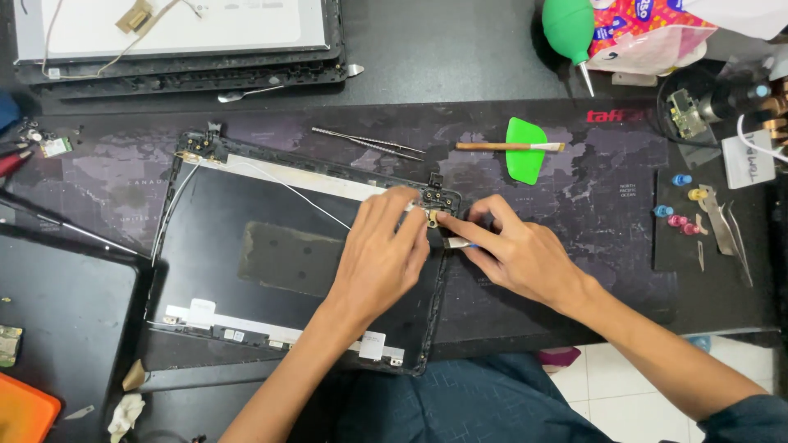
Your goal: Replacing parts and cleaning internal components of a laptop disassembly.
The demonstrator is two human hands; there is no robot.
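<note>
A black laptop lid shell (246,213) lies open side up on a dark desk mat (591,205), with thin white and black cables running along its inner edge. My left hand (382,254) rests on the shell's upper right corner, fingertips pressing beside a small brass hinge part (432,216). My right hand (513,250) comes in from the right and pinches a small screwdriver (456,243) whose tip meets the same hinge corner (441,197). The other hinge corner (203,146) sits at the upper left.
Metal tweezers (369,142), a small brush (509,147) and a green plastic pry tool (525,161) lie beyond the shell. A green air blower (570,29) and a snack bag sit at top right. A screen panel (176,37) lies top left. Coloured screwdriver bits (681,205) stand right.
</note>
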